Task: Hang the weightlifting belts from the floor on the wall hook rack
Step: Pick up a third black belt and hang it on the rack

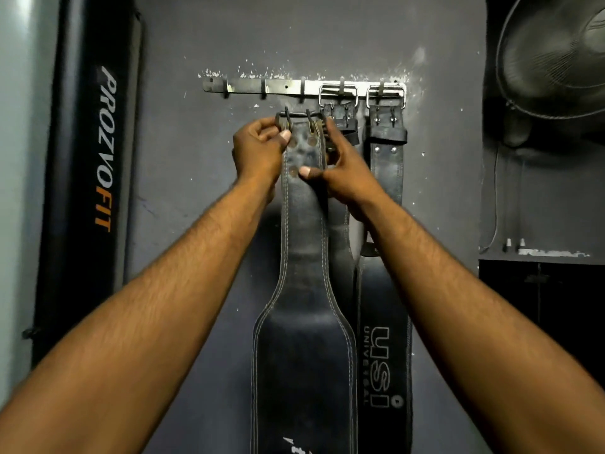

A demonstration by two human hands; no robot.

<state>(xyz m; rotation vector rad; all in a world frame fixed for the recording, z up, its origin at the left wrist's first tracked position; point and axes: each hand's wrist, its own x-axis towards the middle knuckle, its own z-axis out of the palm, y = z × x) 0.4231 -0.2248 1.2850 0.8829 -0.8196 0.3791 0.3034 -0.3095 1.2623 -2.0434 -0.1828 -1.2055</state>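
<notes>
Holds a black leather belt (302, 231) up against the grey wall (183, 165), buckle (299, 115) just below the hook rack (262, 85) and not yet on it. Grips the buckle's left end with the left hand (258, 149), fingers (262, 125) curled round the metal and thumb on the strap. Pinches the strap's right edge just under the buckle with the right hand (343, 168), thumb pressed on the front.

Looks thick and stiff along the narrow stitched neck, broad and probably heavy lower down, hanging straight out of the bottom of the frame. Likely keeps its shape rather than flopping, so best steered by the rigid buckle. Needs that buckle lifted over the free hook (302, 90) directly above.

Shows two more already hung by chrome buckles at the rack's right end: the nearer belt (340, 124) close behind the right hand, the far belt (386, 165) lettered USI lower down. Leaves two hooks bare at the left. Takes in chipped paint around the rack, a tall black pad (95, 158) lettered PROZOFIT standing at left, and a fan (553, 57) at upper right.
</notes>
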